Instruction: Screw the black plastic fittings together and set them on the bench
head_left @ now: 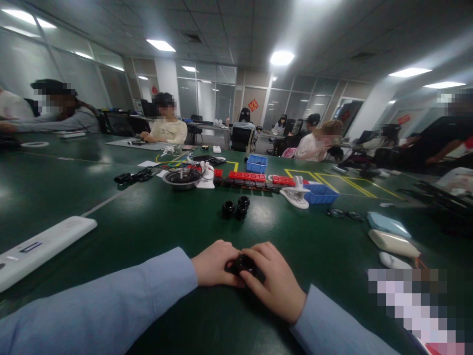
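Observation:
Low over the green table, my left hand [217, 264] and my right hand [276, 278] meet around a small glossy black ring-shaped part [247, 264]. Fingers of both hands are closed on it, and they cover much of its sides; a dark round opening shows at its top. Just beyond my hands stand several similar black round parts, among them one on the left [228, 209] and one stacked at the right [243, 201]. Their exact kind is not clear from here.
Farther back lie a row of red and black blocks [247, 176], white clamps [205, 176], a metal dish [181, 178] and blue bins [320, 194]. A long white device [44, 249] lies left; glasses [345, 214], cases and a mouse [394, 260] lie right. Other people sit around.

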`<state>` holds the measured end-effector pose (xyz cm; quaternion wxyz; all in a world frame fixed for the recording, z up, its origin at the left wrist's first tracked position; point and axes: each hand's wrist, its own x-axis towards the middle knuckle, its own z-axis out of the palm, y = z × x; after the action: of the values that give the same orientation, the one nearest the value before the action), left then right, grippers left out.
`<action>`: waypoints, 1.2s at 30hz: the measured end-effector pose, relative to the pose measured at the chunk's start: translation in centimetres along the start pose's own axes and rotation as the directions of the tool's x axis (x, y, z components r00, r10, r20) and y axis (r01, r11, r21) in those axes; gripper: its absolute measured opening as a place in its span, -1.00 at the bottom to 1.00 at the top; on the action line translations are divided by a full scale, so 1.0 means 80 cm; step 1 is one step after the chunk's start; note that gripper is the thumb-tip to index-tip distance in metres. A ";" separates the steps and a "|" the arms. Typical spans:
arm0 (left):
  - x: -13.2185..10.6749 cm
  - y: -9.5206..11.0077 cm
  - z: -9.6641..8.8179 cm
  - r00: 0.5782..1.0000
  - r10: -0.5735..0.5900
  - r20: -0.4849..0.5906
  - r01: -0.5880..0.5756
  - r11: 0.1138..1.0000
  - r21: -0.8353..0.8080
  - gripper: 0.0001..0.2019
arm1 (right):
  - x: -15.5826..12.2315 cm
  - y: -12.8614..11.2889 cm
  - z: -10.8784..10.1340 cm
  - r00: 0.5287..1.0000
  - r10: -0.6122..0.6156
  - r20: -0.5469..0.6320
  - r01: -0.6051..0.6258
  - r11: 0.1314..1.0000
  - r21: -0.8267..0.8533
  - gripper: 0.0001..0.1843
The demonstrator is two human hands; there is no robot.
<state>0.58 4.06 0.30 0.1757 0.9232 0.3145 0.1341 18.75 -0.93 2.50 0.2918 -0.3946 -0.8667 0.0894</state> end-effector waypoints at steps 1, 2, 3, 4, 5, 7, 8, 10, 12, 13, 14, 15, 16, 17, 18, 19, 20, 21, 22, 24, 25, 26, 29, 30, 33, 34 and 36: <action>0.000 0.000 0.000 1.000 0.001 0.001 -0.001 1.000 0.000 -0.63 | 0.000 0.000 0.000 1.000 0.000 0.000 0.000 1.000 0.000 -0.73; 0.000 0.000 0.000 1.000 0.002 0.001 -0.002 1.000 0.000 -0.63 | 0.000 0.000 0.000 1.000 -0.001 0.000 0.001 1.000 0.001 -0.73; 0.000 0.000 0.000 1.000 0.004 0.001 -0.004 1.000 0.000 -0.63 | 0.000 -0.001 0.000 1.000 -0.002 0.000 0.002 1.000 0.001 -0.73; 0.000 0.000 -0.001 1.000 0.006 0.001 -0.006 1.000 -0.001 -0.63 | -0.001 -0.001 0.000 1.000 -0.001 -0.001 0.001 1.000 0.001 -0.73; 0.000 0.000 -0.001 1.000 0.007 0.001 -0.007 1.000 -0.002 -0.63 | -0.001 -0.001 0.000 1.000 0.001 0.000 -0.001 1.000 0.000 -0.73; 0.000 0.000 -0.001 1.000 0.010 0.000 -0.010 1.000 -0.010 -0.63 | -0.001 -0.001 -0.001 1.000 0.009 0.007 -0.009 1.000 0.000 -0.72; -0.001 0.000 -0.001 1.000 0.010 -0.001 -0.010 1.000 -0.014 -0.63 | -0.001 -0.001 -0.001 1.000 0.011 0.013 -0.011 1.000 0.003 -0.72; -0.001 -0.001 -0.001 1.000 0.008 -0.005 -0.008 1.000 -0.020 -0.63 | -0.001 -0.001 -0.001 1.000 0.014 0.022 -0.015 1.000 0.009 -0.71; -0.001 -0.001 0.000 1.000 0.006 -0.007 -0.007 1.000 -0.024 -0.64 | -0.001 -0.001 -0.002 1.000 0.014 0.026 -0.014 1.000 0.014 -0.71; -0.001 -0.001 0.000 1.000 0.007 -0.006 -0.007 1.000 -0.025 -0.64 | -0.001 -0.001 -0.001 1.000 0.013 0.026 -0.013 1.000 0.016 -0.71; -0.001 -0.001 0.000 1.000 0.008 -0.006 -0.008 1.000 -0.025 -0.64 | -0.001 0.000 -0.001 1.000 0.011 0.025 -0.011 1.000 0.017 -0.71; -0.001 -0.001 0.000 1.000 0.008 -0.006 -0.008 1.000 -0.023 -0.64 | -0.001 0.000 -0.001 1.000 0.008 0.025 -0.009 1.000 0.018 -0.70; -0.001 -0.001 0.000 1.000 0.007 -0.004 -0.007 1.000 -0.021 -0.64 | -0.001 0.000 -0.002 1.000 0.006 0.023 -0.006 1.000 0.019 -0.70; -0.001 -0.001 0.000 1.000 0.005 -0.003 -0.005 1.000 -0.016 -0.63 | -0.001 0.000 -0.002 1.000 0.005 0.021 -0.005 1.000 0.019 -0.70; -0.001 -0.001 0.000 1.000 0.002 -0.002 -0.002 1.000 -0.012 -0.63 | -0.001 0.000 -0.002 1.000 0.006 0.017 -0.006 1.000 0.018 -0.70; 0.000 -0.001 0.000 1.000 -0.002 0.000 0.002 1.000 -0.008 -0.63 | -0.001 0.000 -0.002 1.000 0.007 0.015 -0.007 1.000 0.016 -0.71; 0.000 -0.001 0.000 1.000 -0.005 0.003 0.005 1.000 -0.005 -0.63 | -0.001 -0.001 -0.002 1.000 0.008 0.013 -0.009 1.000 0.013 -0.71; -0.001 -0.001 0.000 1.000 -0.007 0.006 0.007 1.000 -0.003 -0.63 | -0.001 -0.001 -0.002 1.000 0.011 0.014 -0.011 1.000 0.010 -0.71; -0.001 0.000 -0.001 1.000 -0.009 0.008 0.009 1.000 -0.002 -0.62 | -0.001 -0.001 -0.002 1.000 0.013 0.015 -0.013 1.000 0.007 -0.71; -0.001 0.000 -0.001 1.000 -0.011 0.009 0.011 1.000 0.000 -0.62 | -0.001 -0.001 -0.002 1.000 0.020 0.019 -0.020 1.000 0.000 -0.71; -0.001 0.000 -0.001 1.000 -0.011 0.008 0.011 1.000 0.002 -0.62 | -0.001 -0.001 -0.002 1.000 0.023 0.020 -0.023 1.000 -0.004 -0.71; -0.001 0.000 -0.001 1.000 -0.011 0.006 0.011 1.000 0.005 -0.62 | -0.001 -0.001 -0.002 1.000 0.024 0.020 -0.024 1.000 -0.007 -0.71; -0.001 0.000 0.000 1.000 -0.004 0.006 0.004 1.000 0.020 -0.61 | -0.002 0.000 -0.002 1.000 0.002 0.013 -0.002 1.000 -0.017 -0.70; -0.001 0.000 0.000 1.000 -0.001 0.007 0.000 1.000 0.023 -0.61 | -0.002 0.000 -0.002 1.000 -0.009 0.010 0.009 1.000 -0.018 -0.69; -0.001 -0.001 0.000 1.000 0.004 0.003 -0.004 1.000 0.025 -0.62 | -0.002 -0.001 -0.004 1.000 -0.029 0.005 0.029 0.999 -0.016 -0.70; -0.001 -0.001 0.001 1.000 0.005 0.001 -0.005 1.000 0.027 -0.62 | -0.002 -0.001 -0.005 0.999 -0.033 0.005 0.033 0.999 -0.015 -0.70; -0.002 -0.002 0.001 1.000 0.007 0.000 -0.007 1.000 0.028 -0.62 | -0.002 -0.003 -0.006 0.999 -0.034 0.009 0.034 0.999 -0.016 -0.69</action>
<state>0.42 4.08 0.14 0.1623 0.9266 0.3132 0.1304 18.96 -1.22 2.92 0.2863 -0.3818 -0.8752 0.0791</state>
